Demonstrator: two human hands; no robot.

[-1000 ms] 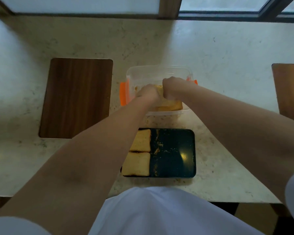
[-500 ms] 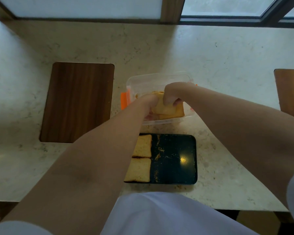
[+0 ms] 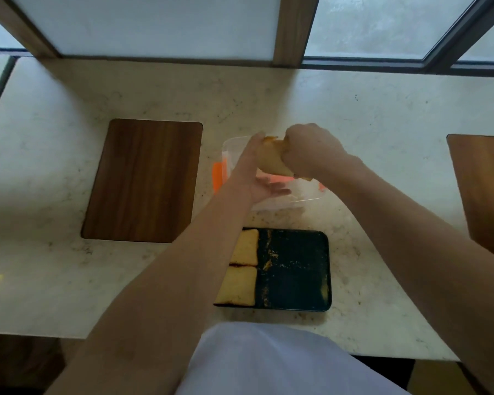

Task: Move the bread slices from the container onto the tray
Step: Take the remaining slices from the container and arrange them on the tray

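Right hand (image 3: 311,151) grip closed on bread slice (image 3: 271,159) above container (image 3: 280,205), left hand (image 3: 261,178) open beneath; risk: soft slice tears or drops short of tray (image 3: 297,269).

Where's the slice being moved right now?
In the head view, the bread slice is lifted above the clear container, gripped by the right hand with the left hand beside it, beyond the dark tray.

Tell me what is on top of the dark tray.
Two bread slices lie on the dark tray's left side, with crumbs scattered beside them. The left forearm covers the tray's left edge, so anything there is hidden.
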